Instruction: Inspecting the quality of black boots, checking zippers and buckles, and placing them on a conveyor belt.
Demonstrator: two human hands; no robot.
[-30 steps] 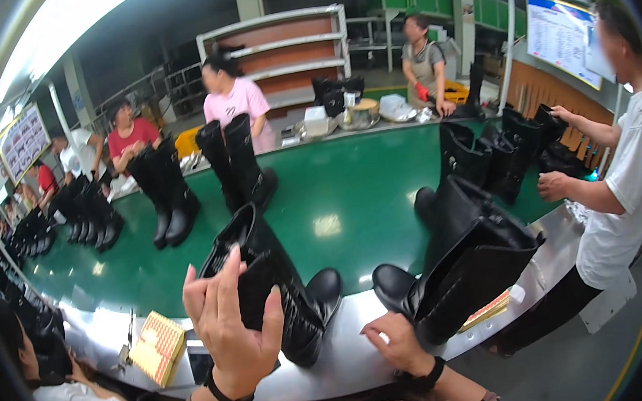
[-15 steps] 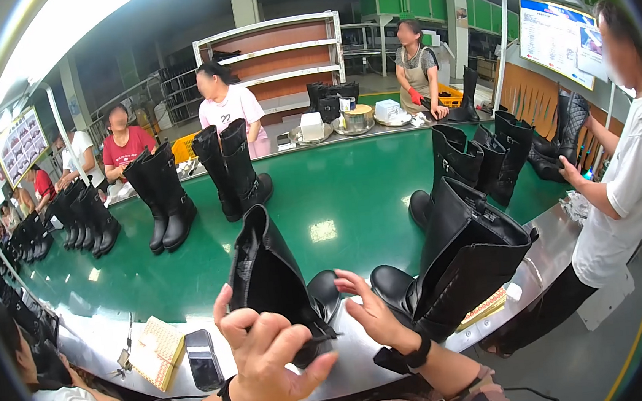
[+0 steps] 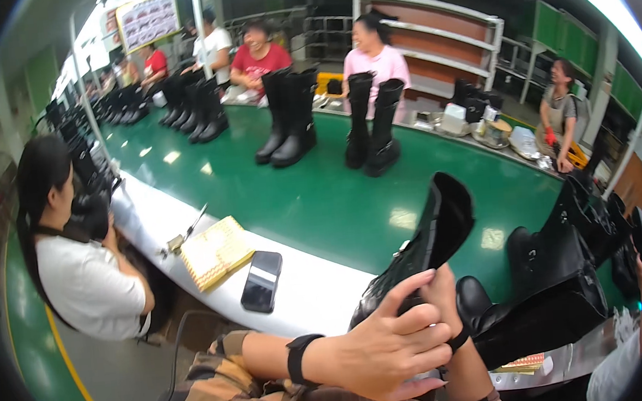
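boot: tall black glossy leather boot (image 3: 424, 249), tilted, shaft up-right
left hand (image 3: 383, 344): fingers curled around boot
right hand (image 3: 445, 296): mostly hidden, grip unclear

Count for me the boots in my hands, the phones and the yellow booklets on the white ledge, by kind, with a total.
Black boot, in left hand and right hand: 1
Black phone: 1
Yellow booklet: 1
Total: 3
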